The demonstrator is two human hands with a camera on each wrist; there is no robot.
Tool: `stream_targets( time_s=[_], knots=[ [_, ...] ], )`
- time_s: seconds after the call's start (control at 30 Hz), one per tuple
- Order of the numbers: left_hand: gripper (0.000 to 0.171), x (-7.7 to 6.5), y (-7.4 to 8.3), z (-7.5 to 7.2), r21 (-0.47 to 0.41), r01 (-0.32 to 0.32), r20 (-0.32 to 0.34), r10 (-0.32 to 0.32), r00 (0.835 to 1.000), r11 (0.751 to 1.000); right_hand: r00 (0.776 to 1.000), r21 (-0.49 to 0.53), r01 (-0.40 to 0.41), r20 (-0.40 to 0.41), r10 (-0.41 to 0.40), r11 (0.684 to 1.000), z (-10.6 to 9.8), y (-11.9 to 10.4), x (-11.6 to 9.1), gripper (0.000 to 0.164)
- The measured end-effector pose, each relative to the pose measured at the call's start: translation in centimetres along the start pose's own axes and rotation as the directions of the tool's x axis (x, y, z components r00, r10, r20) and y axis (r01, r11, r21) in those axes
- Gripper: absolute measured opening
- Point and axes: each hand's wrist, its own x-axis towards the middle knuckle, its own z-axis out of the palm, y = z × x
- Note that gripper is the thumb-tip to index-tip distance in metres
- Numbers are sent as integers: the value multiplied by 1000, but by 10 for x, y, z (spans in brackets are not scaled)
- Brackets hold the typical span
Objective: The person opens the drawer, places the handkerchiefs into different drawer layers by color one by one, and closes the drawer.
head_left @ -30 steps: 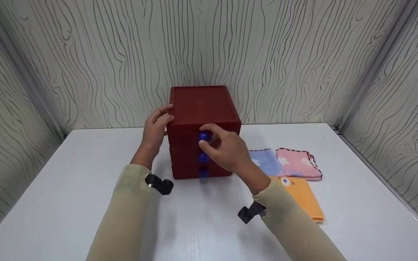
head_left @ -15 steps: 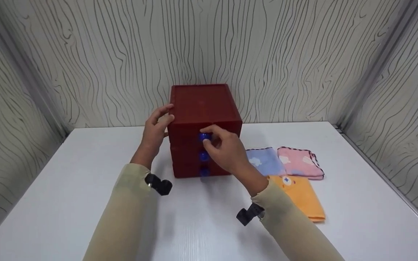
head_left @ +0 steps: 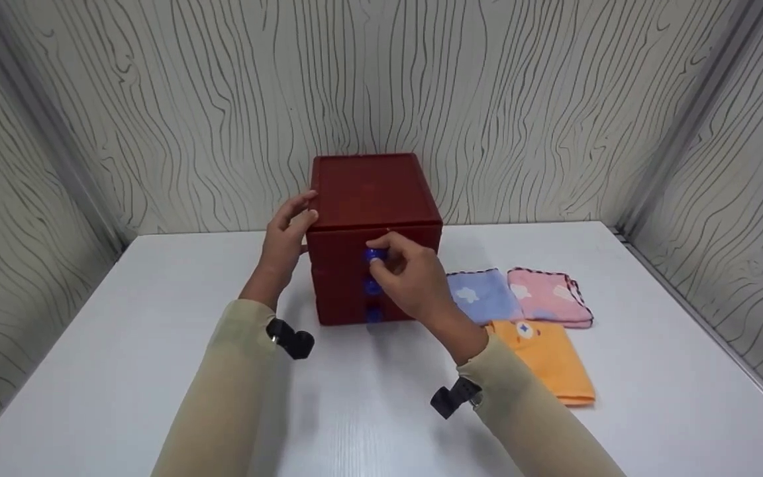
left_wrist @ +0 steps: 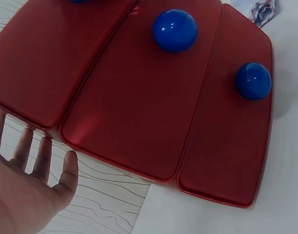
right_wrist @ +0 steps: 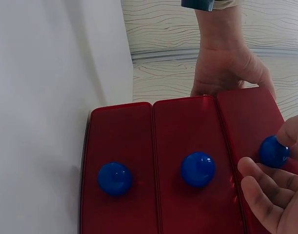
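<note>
A red box of three stacked drawers (head_left: 375, 189) stands near the back of the white table, each drawer with a round blue knob. My right hand (head_left: 414, 278) pinches the top knob (head_left: 373, 254) between thumb and index finger, the other fingers bent in front of the box in the right wrist view. The top drawer front (right_wrist: 248, 114) sits slightly forward, with a thin dark line under the lid edge. At the left side my left hand (head_left: 281, 242) touches the box with fingers loosely extended. Middle (left_wrist: 175, 30) and bottom knobs (left_wrist: 253, 81) are untouched.
Right of the box lie three folded cloths: a blue one (head_left: 484, 297), a pink one (head_left: 547, 295) and, nearer, an orange one (head_left: 544, 364), partly behind my right sleeve. Wood-patterned panels (head_left: 222, 112) enclose the table (head_left: 123, 371) at the back and sides.
My right thumb and index finger have closed on the top knob, which has come slightly toward me with the drawer front. The left hand stays at the box's side.
</note>
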Motion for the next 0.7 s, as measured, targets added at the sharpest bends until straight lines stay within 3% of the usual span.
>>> stream_targets(
  time_s=[0.7],
  knots=[
    [44,1,-3,-3,0,7,30,-7,1000,1000,1000,39,-7,11,6,999,-5,-10,-20,22]
  ],
)
